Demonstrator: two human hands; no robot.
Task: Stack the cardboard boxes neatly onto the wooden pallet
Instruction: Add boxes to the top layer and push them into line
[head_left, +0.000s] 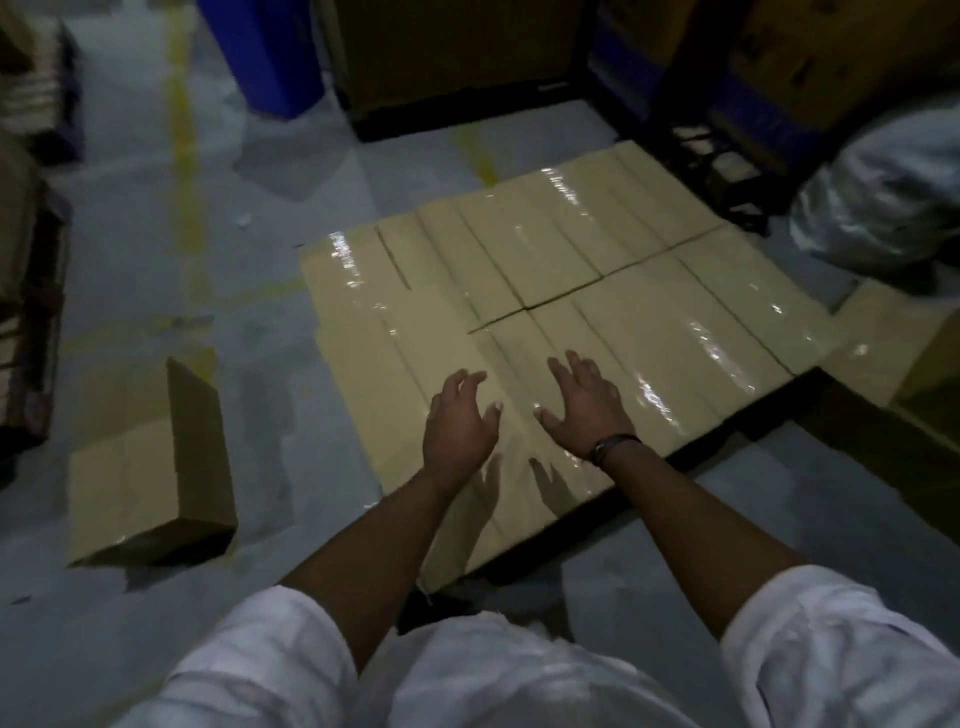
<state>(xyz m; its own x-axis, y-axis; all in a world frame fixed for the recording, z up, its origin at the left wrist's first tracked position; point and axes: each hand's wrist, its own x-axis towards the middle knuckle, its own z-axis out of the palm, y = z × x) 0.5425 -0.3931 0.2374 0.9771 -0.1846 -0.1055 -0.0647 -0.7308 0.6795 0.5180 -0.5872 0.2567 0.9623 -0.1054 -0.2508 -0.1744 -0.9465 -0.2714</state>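
A flat layer of several taped cardboard boxes (545, 291) fills the middle of the view, lying side by side in two rows on a dark pallet whose edge (737, 431) shows along the near right side. My left hand (460, 421) and my right hand (582, 402) hover side by side just above the near boxes, fingers spread and relaxed, holding nothing. Their shadows fall on the box tops below. One loose cardboard box (150, 473) lies on the floor to the left of the stack.
More cardboard boxes (883, 338) sit at the right edge. A grey plastic-wrapped bundle (883, 202) lies at the far right. A blue bin (265, 52) and a large dark-framed carton (457, 57) stand at the back. Stacked goods (31, 260) line the left. The grey floor has yellow lines.
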